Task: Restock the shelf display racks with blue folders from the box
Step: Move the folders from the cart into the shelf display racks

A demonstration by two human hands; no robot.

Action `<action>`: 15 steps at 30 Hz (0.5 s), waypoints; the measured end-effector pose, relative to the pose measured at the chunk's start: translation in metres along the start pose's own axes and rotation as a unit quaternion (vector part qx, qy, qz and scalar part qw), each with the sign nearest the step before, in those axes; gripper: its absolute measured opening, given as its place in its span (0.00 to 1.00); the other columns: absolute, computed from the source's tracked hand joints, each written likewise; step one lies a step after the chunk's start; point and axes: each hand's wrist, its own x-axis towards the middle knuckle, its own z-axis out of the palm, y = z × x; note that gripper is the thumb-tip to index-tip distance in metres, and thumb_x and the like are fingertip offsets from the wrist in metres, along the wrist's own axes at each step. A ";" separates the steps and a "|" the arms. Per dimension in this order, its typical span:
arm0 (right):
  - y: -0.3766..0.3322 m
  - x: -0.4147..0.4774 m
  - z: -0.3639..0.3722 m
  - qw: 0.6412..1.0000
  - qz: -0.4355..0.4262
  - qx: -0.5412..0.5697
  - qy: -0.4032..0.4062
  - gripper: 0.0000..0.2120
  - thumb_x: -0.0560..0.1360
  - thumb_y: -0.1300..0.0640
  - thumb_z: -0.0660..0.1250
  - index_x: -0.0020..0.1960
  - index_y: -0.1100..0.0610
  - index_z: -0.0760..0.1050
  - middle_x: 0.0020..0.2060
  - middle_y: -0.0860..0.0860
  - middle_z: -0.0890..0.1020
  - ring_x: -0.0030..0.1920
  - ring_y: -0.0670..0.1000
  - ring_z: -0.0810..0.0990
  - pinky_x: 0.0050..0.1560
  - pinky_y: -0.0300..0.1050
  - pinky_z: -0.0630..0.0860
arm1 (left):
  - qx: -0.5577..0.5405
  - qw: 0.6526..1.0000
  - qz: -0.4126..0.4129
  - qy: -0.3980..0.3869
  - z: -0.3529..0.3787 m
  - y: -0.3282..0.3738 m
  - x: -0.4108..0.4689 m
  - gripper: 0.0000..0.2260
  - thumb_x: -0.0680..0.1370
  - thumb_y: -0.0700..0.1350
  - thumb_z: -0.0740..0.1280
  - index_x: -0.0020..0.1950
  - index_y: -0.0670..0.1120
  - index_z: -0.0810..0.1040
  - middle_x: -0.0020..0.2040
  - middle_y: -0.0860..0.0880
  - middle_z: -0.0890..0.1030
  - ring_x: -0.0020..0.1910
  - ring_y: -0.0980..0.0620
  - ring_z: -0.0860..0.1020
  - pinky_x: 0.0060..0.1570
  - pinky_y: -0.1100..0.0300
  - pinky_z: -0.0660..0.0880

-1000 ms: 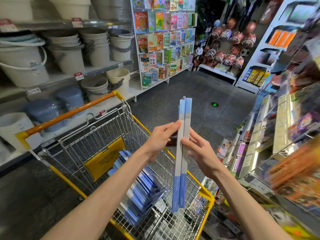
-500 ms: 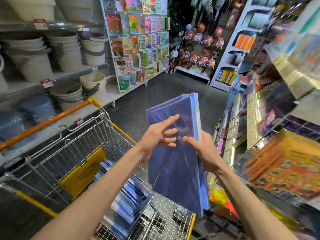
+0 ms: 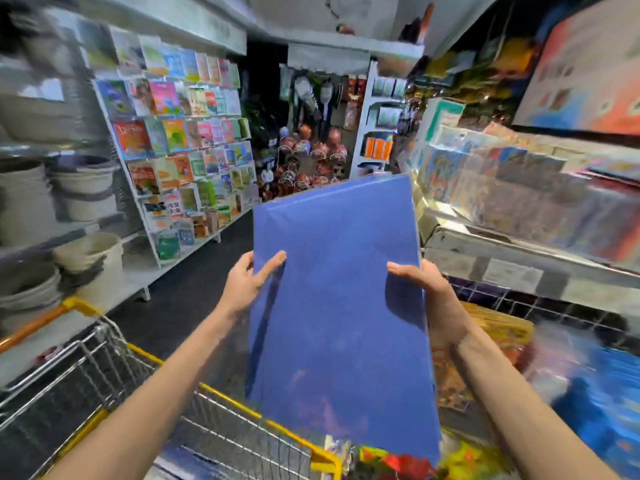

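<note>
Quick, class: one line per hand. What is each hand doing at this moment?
Left hand: holds the blue folder by its left edge.
Right hand: holds the same folder by its right edge, thumb on the front.

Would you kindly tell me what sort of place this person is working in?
Most likely a variety or stationery shop aisle: a wire shopping cart, a rack of colourful booklets, and stacked buckets on shelving.
</note>
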 end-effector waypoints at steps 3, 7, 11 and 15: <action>-0.030 -0.009 -0.022 0.999 -0.002 0.015 -0.029 0.18 0.73 0.57 0.67 0.61 0.60 0.80 0.58 0.60 0.83 0.56 0.63 0.82 0.57 0.59 0.78 | -0.069 0.997 0.009 -0.031 0.020 0.026 -0.002 0.21 0.71 0.55 0.76 0.54 0.40 0.81 0.46 0.49 0.87 0.44 0.53 0.85 0.44 0.57 0.81; -0.070 -0.013 -0.047 0.998 -0.029 0.021 -0.044 0.18 0.71 0.57 0.70 0.59 0.61 0.80 0.50 0.59 0.83 0.47 0.62 0.83 0.49 0.55 0.78 | -0.151 0.987 0.052 -0.021 0.046 0.068 -0.010 0.17 0.74 0.52 0.72 0.57 0.43 0.82 0.50 0.47 0.87 0.45 0.49 0.86 0.39 0.57 0.81; -0.098 -0.013 -0.069 0.994 -0.049 0.072 -0.072 0.15 0.71 0.61 0.67 0.57 0.64 0.80 0.47 0.58 0.85 0.43 0.58 0.85 0.42 0.48 0.81 | -0.174 0.981 0.085 0.014 0.070 0.098 -0.023 0.10 0.81 0.48 0.67 0.53 0.42 0.81 0.47 0.46 0.87 0.38 0.52 0.85 0.33 0.59 0.80; -0.100 -0.009 -0.074 0.996 -0.012 0.034 -0.076 0.29 0.67 0.54 0.74 0.64 0.67 0.75 0.52 0.63 0.80 0.50 0.62 0.81 0.49 0.54 0.77 | -0.163 0.982 0.076 0.057 0.064 0.095 -0.035 0.08 0.81 0.47 0.67 0.54 0.43 0.81 0.48 0.46 0.87 0.36 0.51 0.85 0.32 0.58 0.80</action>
